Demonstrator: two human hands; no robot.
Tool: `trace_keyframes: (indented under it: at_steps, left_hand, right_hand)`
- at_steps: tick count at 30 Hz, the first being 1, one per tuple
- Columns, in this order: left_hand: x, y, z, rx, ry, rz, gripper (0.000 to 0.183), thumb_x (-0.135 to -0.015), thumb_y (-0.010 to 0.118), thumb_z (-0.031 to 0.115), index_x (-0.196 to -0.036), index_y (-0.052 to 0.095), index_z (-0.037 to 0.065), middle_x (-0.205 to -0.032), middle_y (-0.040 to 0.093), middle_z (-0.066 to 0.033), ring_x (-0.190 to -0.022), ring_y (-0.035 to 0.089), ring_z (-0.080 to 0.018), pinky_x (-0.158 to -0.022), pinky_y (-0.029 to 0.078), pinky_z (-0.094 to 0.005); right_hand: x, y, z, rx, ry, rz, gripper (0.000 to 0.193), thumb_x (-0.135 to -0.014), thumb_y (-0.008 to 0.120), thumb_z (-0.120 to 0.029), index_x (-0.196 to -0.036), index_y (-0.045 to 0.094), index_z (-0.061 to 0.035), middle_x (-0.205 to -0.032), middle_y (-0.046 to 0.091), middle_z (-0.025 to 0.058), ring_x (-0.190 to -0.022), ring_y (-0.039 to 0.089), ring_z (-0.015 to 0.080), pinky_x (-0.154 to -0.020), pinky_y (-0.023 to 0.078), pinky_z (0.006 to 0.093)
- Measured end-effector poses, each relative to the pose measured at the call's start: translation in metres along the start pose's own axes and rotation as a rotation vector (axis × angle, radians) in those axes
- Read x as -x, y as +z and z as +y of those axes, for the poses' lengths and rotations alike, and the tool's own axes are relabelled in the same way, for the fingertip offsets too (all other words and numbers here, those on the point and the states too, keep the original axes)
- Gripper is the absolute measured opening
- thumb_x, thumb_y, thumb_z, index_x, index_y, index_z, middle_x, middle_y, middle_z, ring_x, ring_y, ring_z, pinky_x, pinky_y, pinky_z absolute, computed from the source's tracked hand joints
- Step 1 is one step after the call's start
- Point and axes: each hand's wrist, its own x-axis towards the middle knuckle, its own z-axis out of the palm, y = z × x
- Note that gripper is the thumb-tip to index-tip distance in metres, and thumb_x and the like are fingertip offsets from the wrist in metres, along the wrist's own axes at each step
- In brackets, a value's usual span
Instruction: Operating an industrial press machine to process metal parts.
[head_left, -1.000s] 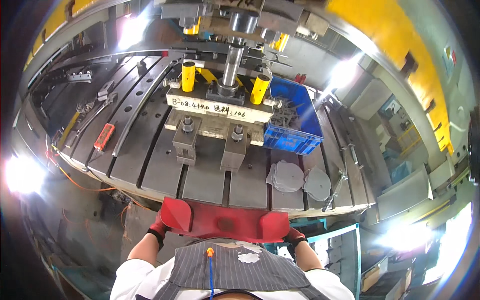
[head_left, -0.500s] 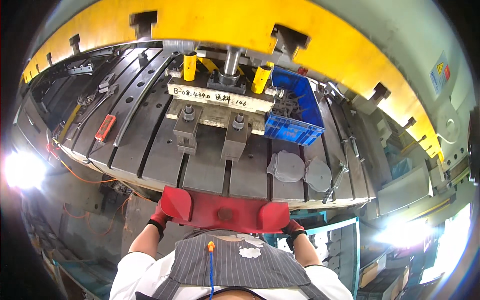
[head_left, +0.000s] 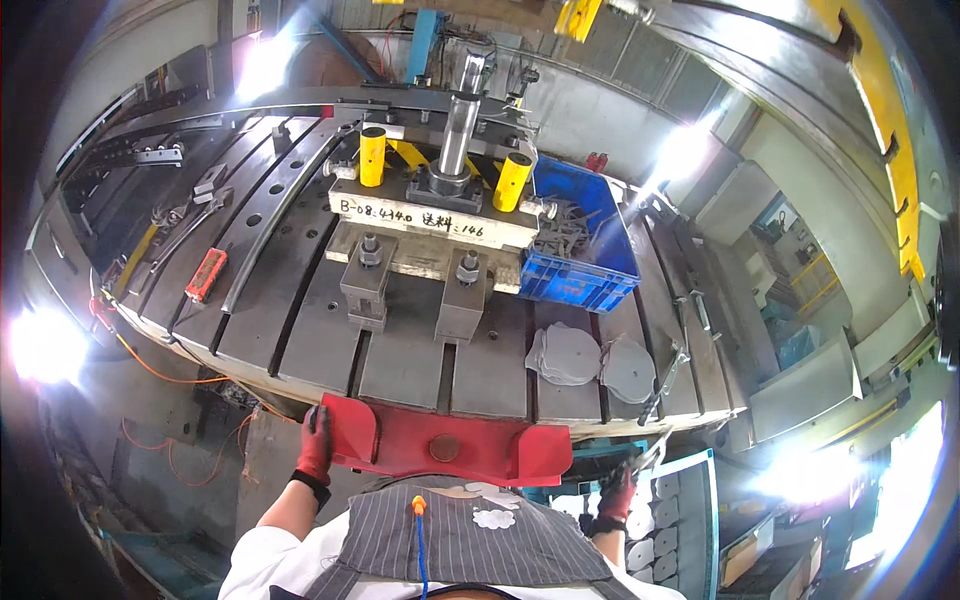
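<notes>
My left hand (head_left: 315,447), in a red and black glove, lies against the left end of a red stand (head_left: 400,450) with upright side guards and a round dark knob; its fingers stretch upward, holding nothing. To the right of the stand, my right hand (head_left: 617,492) grips a thin, light metal tool (head_left: 655,453) that looks like tongs. Two stacks of thin grey metal discs, the left stack (head_left: 565,355) and the right stack (head_left: 629,371), lie near the bed's front right edge. Beyond stands a clamped die (head_left: 430,219) with yellow posts.
A blue crate (head_left: 580,286) of metal scraps sits right of the die on the slotted press bed (head_left: 300,330). Wrenches (head_left: 190,235) and an orange-red box (head_left: 206,275) lie at left. A teal-framed rack (head_left: 712,520) holding discs stands below right. The yellow ram (head_left: 885,130) hangs upper right.
The yellow press ram has risen, uncovering the back wall. My right hand has left the red stand's side and now holds the metal tool. My left hand has shifted up along the stand's left end.
</notes>
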Motion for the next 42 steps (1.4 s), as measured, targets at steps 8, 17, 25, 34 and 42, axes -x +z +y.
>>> trace_keyframes:
  at_steps: [8, 17, 25, 34, 42]
  left_hand:
    - [-0.004, 0.008, 0.022, 0.134, -0.254, 0.103, 0.019, -0.086, 0.051, 0.013, -0.098, 0.055, 0.000, -0.090, 0.057, -0.0039, -0.081, 0.051, -0.0126, -0.074, 0.041, -0.0255]
    - [-0.004, 0.013, 0.044, 0.058, -0.180, 0.155, 0.020, -0.085, 0.053, 0.015, -0.097, 0.056, -0.001, -0.088, 0.059, -0.0061, -0.080, 0.052, -0.0135, -0.074, 0.042, -0.0263]
    - [-0.011, 0.017, 0.017, 0.011, -0.152, 0.244, 0.020, -0.083, 0.054, 0.012, -0.098, 0.056, -0.002, -0.090, 0.060, -0.0076, -0.083, 0.054, -0.0142, -0.076, 0.043, -0.0269]
    - [-0.008, 0.017, 0.022, -0.032, -0.137, 0.237, 0.018, -0.081, 0.056, 0.010, -0.095, 0.058, 0.000, -0.084, 0.062, -0.0073, -0.079, 0.056, -0.0145, -0.074, 0.044, -0.0266]
    - [-0.006, 0.011, 0.046, -0.077, -0.181, 0.135, 0.021, -0.084, 0.053, 0.015, -0.097, 0.057, 0.000, -0.091, 0.059, -0.0103, -0.084, 0.054, -0.0172, -0.076, 0.042, -0.0285]
  right_hand:
    - [-0.033, 0.184, -0.211, -0.137, -0.114, -0.389, 0.036, -0.082, 0.053, -0.008, -0.118, 0.046, -0.0044, -0.103, 0.054, 0.0032, -0.088, 0.050, 0.0106, -0.074, 0.041, 0.0235]
    - [-0.142, 0.408, -0.342, -0.017, -0.491, -0.782, 0.041, -0.075, 0.063, -0.008, -0.113, 0.047, -0.0019, -0.102, 0.057, 0.0074, -0.090, 0.051, 0.0140, -0.079, 0.042, 0.0274]
    - [-0.202, 0.539, -0.387, 0.599, -0.963, -0.205, 0.044, -0.069, 0.064, -0.028, -0.101, 0.054, 0.0004, -0.096, 0.059, 0.0228, -0.094, 0.055, 0.0372, -0.078, 0.045, 0.0400]
    - [-0.240, 0.565, -0.373, 0.477, -0.869, -0.562, 0.039, -0.065, 0.066, -0.027, -0.092, 0.059, 0.0005, -0.088, 0.060, 0.0230, -0.087, 0.058, 0.0357, -0.075, 0.045, 0.0397]
    - [-0.199, 0.490, -0.378, 0.060, -0.754, -0.555, 0.025, -0.074, 0.066, -0.012, -0.095, 0.056, -0.0017, -0.082, 0.063, 0.0057, -0.071, 0.056, 0.0153, -0.068, 0.045, 0.0294]
